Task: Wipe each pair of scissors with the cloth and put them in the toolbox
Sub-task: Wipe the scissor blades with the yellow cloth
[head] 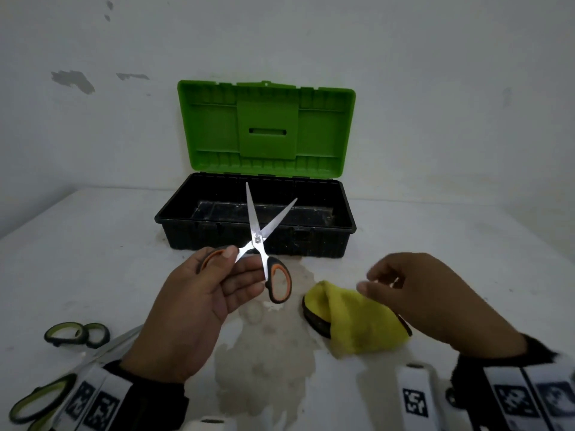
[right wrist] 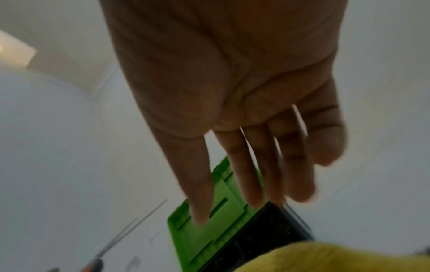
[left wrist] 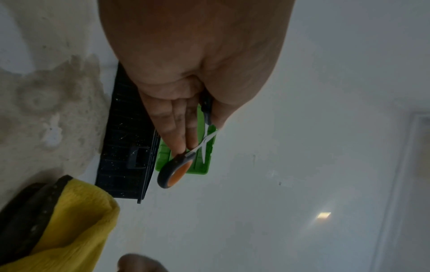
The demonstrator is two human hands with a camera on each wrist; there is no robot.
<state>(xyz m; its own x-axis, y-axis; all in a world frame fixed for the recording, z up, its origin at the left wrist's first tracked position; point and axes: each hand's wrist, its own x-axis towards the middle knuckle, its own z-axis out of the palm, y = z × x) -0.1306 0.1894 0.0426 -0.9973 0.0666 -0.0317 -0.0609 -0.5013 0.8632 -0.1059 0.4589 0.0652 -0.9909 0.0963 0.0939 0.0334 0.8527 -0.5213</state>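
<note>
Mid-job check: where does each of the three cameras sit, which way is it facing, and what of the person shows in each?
Head: up high, looking forward and down at the open black toolbox with green lid; both hands and sleeves show.
Left wrist: looks along the left hand at the orange-and-black-handled steel scissors.
Right wrist: looks along the right hand, open above the yellow cloth.
All three share toolbox, scissors and cloth.

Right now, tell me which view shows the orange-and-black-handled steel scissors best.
Head view: the orange-and-black-handled steel scissors show whole, blades open, held by the left hand. Left wrist shows one handle loop, blades small. Right wrist shows blurred blades at the edge.
</note>
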